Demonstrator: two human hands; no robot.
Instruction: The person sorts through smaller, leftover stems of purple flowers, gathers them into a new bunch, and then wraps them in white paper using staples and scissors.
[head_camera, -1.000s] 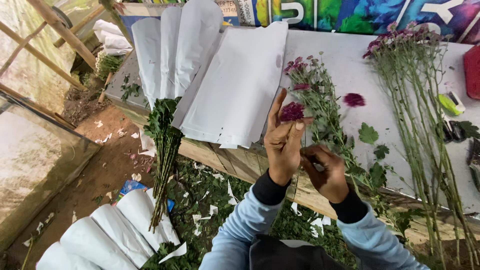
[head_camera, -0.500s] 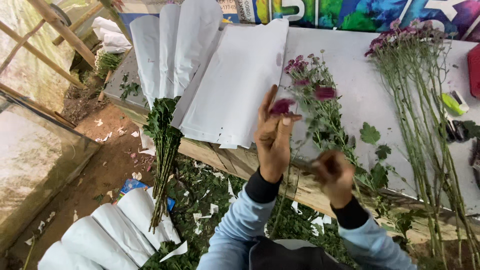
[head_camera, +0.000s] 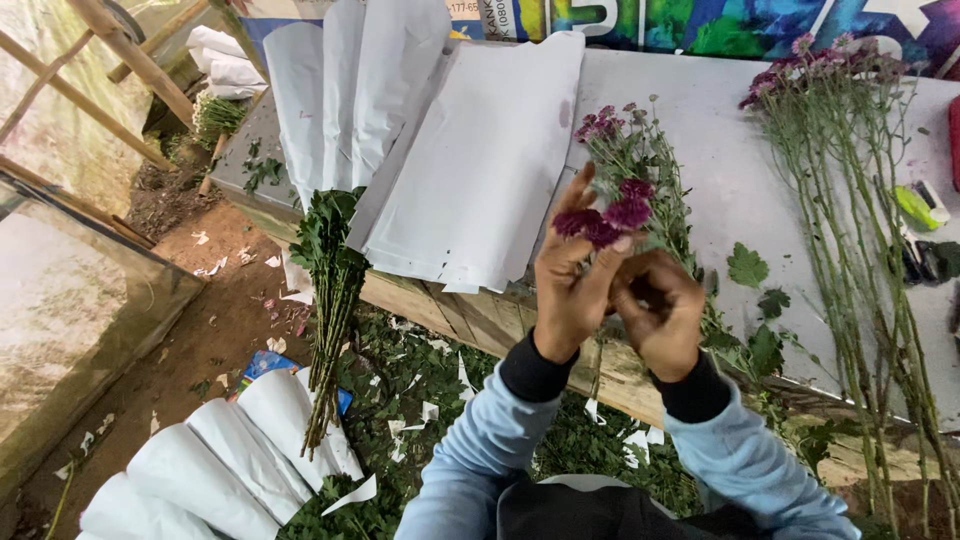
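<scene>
Hands (head_camera: 620, 300) clasp ruffled purple blooms (head_camera: 605, 222), leafy stems (head_camera: 690, 250).

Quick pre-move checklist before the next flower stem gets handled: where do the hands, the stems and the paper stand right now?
1. Left hand grips the purple flowers: ok.
2. Right hand closed at the stem below the blooms: ok; exact grip: cannot tell.
3. Loose flower stems lying within reach on the table: ok.
4. White paper sheets stacked flat beside the flowers: ok.
5. Leafy stem bundle hangs over the table edge: not ok.
</scene>
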